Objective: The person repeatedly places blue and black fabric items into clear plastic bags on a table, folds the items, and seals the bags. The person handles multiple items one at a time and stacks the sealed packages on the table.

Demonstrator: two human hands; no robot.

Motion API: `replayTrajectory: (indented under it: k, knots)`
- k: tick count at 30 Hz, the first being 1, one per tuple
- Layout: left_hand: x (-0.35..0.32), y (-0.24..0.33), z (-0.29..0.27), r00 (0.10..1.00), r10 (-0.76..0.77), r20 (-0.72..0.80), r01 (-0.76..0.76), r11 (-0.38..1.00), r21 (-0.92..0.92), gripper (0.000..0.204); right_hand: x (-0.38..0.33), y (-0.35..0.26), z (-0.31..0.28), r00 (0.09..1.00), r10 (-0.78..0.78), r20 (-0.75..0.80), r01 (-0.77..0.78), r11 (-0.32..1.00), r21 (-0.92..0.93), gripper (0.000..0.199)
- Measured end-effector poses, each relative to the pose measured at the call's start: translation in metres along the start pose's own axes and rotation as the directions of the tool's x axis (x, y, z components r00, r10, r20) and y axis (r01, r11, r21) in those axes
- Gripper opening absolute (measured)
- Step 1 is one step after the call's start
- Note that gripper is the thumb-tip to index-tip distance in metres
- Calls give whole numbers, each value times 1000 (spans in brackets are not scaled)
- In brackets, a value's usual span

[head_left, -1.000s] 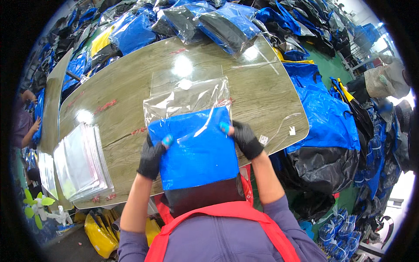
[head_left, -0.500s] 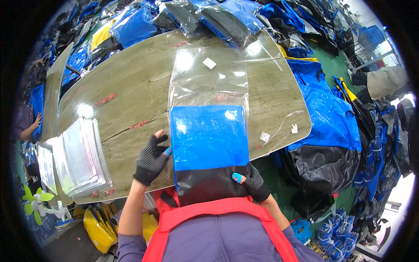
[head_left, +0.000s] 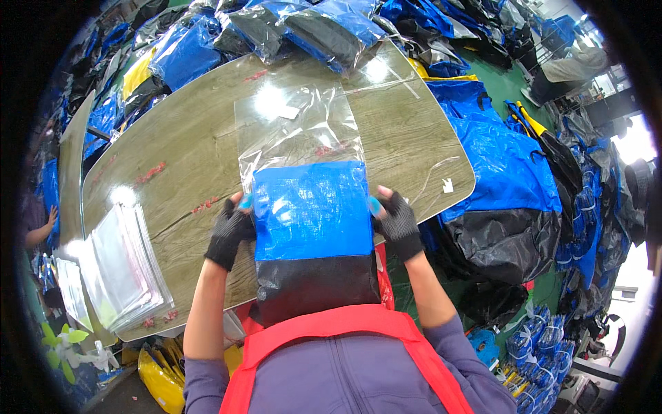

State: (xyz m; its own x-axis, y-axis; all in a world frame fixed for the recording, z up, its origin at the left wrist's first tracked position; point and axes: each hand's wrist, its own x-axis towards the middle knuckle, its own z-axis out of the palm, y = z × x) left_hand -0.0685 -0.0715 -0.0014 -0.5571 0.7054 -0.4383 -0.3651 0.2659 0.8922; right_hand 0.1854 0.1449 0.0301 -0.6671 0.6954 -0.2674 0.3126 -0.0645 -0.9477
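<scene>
A folded blue and black bag (head_left: 312, 214) lies at the table's near edge, its black end close to my apron. It sits partly inside a clear plastic bag (head_left: 303, 138), whose empty, crinkled part stretches away over the table. My left hand (head_left: 233, 231), in a dark fingerless glove with blue on the thumb, is closed at the left edge of the plastic. At the opposite edge my right hand (head_left: 398, 224), gloved the same way, also pinches the side. The exact fingertip contact on the right is partly hidden.
A stack of clear plastic bags (head_left: 131, 259) lies on the left of the wood-patterned table (head_left: 186, 145). Blue and black bags (head_left: 500, 186) hang or pile up at the right, with more wrapped bundles (head_left: 324, 34) along the far edge. Another person's hand (head_left: 49, 224) shows far left.
My right hand has moved up from the black lower corner to the right side of the blue part. My left hand has closed in on the left edge. The plastic has shifted and wrinkled.
</scene>
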Motion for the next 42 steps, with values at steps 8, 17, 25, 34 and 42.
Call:
replayTrajectory:
  k: [8,17,25,34,42]
  knots:
    - [-111,-8,26,965,-58,254,73,996,-52,77,-81,-10,27,939,-130,318,57,972,230,95]
    - [-110,-17,14,867,-348,357,213,906,366,55,-87,44,14,928,117,353,-206,952,227,83]
    - [-107,1,39,955,-101,281,86,994,64,94,-50,-6,0,976,82,204,-168,877,451,83]
    - [-82,11,32,993,21,118,7,974,-226,90,-87,-9,21,888,-15,460,-32,995,94,87]
    - [-75,9,36,981,-103,164,135,970,-203,60,-55,-2,8,905,51,422,-125,981,150,75]
